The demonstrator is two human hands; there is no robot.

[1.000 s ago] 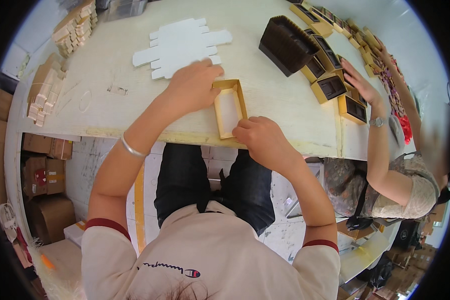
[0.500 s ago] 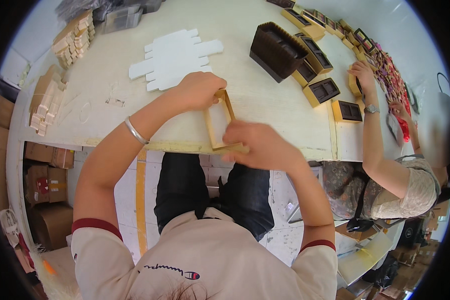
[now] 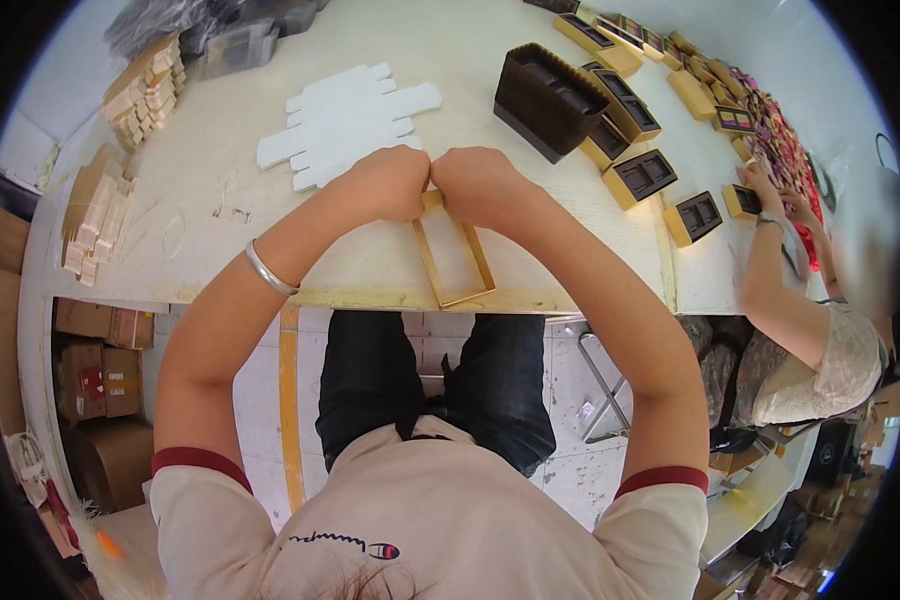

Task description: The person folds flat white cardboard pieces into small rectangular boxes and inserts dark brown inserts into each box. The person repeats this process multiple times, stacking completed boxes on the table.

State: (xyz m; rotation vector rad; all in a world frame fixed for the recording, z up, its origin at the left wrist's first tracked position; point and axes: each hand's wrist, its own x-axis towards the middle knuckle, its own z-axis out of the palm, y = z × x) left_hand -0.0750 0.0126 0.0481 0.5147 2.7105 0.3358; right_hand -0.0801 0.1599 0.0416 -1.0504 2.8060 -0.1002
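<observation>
A rectangular gold cardboard box frame [image 3: 467,297], with no bottom or lid in it, stands at the table's front edge in front of me. My left hand [image 3: 396,184] is closed at the frame's far left corner. Right beside it, knuckles nearly touching, my right hand [image 3: 478,186] is closed on the same far end. The fingertips of both are hidden behind the backs of the hands. Just beyond my left hand lie flat white card blanks [image 3: 340,122] with tabs along their sides.
A stack of dark brown plastic trays [image 3: 545,105] stands to the right, beside gold boxes with brown inserts [image 3: 640,180]. A co-worker's hands [image 3: 765,190] handle a gold box at far right. Folded card stacks [image 3: 95,215] sit at left. Cardboard cartons [image 3: 100,380] fill the space below.
My right hand has moved from the frame's near end to its far end, beside my left hand. The frame has turned slightly. The co-worker's hands have come together around a box.
</observation>
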